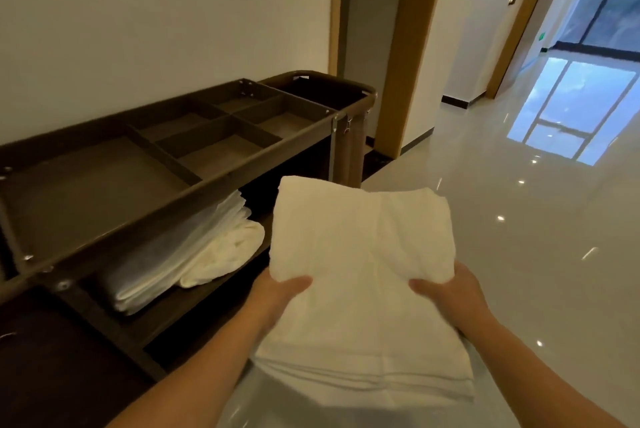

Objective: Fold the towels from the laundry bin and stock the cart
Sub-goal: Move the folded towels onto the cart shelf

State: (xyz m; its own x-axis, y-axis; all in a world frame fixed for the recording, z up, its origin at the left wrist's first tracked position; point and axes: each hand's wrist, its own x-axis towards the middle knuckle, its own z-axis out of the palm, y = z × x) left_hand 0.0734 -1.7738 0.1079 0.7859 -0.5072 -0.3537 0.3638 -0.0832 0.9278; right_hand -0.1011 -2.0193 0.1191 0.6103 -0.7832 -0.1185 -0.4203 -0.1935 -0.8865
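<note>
My left hand (285, 290) grips the folded white towel (360, 254) at its left edge, thumb on top. My right hand (450, 292) holds the right edge the same way. The fingers are hidden beneath, probably curled under the cloth. The towel hangs in the air over the glossy floor (519, 219), just beside the brown cart (86, 192). A stack of white linens (194, 254) lies on the cart's shelf to my left.

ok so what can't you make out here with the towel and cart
Head view only:
- fingers of left hand and right hand: under the folded towel, only thumbs show.
- cart lower shelf: shadowed by the top tray, cut off at the left edge.
- white linens there: blurred, kind unclear.
</note>
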